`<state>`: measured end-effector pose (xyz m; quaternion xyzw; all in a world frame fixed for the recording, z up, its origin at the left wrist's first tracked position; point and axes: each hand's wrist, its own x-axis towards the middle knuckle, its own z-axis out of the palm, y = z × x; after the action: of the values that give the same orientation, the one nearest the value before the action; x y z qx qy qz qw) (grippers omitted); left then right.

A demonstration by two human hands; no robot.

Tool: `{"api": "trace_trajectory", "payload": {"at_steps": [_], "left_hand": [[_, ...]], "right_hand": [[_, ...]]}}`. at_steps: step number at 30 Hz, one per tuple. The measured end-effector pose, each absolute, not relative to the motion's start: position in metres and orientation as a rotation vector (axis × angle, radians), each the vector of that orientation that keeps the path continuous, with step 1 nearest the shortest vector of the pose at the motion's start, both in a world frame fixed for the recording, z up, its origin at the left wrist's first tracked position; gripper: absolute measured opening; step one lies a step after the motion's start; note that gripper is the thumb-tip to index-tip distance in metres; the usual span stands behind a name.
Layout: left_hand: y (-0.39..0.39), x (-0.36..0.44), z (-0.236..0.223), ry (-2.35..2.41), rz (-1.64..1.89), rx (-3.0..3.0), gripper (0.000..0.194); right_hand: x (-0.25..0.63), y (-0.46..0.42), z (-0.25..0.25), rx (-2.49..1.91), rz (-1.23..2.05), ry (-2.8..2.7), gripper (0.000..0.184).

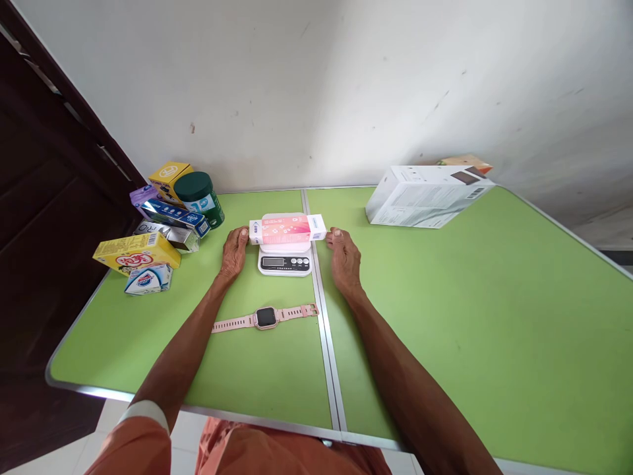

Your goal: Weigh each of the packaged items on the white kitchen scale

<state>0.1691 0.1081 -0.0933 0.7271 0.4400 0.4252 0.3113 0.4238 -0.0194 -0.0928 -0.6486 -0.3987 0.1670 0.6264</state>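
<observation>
A long pink and white box [287, 229] lies crosswise over the platform of a white digital kitchen scale [285, 249]. I cannot tell whether the box rests fully on the scale or is held slightly above it. At the box's left end, my left hand [234, 252] is closed with its fingertips against the carton. My right hand [345, 259] has curled fingers at the opposite end, so the box is held between the two. The scale's dark display and buttons face me. Nearer to me lies a pink smartwatch [267, 317], its strap stretched out flat.
On the left stand a dark green jar [200, 196], a blue box [175, 216], a silver box [182, 237], yellow boxes [138, 254] and a white soap box [148, 280]. A large white box [425, 196] is at the back right. A metal seam [326, 336] crosses the green table [469, 316].
</observation>
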Motion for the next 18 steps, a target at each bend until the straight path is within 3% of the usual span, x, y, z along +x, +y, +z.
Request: {"api": "trace_trajectory", "payload": {"at_steps": [6, 18], "left_hand": [[0.1069, 0.1697, -0.0897, 1.183, 1.142, 1.999, 0.093], [0.1101, 0.1682, -0.0931, 1.196, 1.142, 2.039, 0.083]], "right_hand": [[0.424, -0.0187, -0.0942, -1.501, 0.375, -0.909, 0.067], [0.4251, -0.0172, -0.0982, -1.489, 0.351, -0.927, 0.062]]}}
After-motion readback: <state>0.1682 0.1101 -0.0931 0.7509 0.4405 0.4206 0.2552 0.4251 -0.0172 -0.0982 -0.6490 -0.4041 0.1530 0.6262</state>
